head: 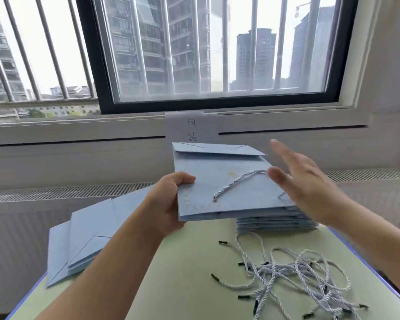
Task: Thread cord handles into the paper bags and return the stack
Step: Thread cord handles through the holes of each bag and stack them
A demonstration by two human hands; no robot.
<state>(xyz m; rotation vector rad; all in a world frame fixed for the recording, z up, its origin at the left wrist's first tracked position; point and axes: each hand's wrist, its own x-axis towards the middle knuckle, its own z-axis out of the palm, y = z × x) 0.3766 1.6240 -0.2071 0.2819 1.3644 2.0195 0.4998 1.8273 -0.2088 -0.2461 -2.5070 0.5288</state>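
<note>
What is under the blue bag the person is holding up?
Under the held bag, a stack of blue bags sits on the green table. Only the stack's front edges show; the rest is covered.

Scene is lit by flat daylight from the window (217, 49) at 12 o'clock; sky is blown out to white. Shadows on the table (194, 262) are soft and weak. Right hand (310, 183) is smeared by motion blur, fingers indistinct. Wide-angle bending is seen in the bars at 10 o'clock and the frame at 2 o'clock. Overall sharpness is soft.
</note>
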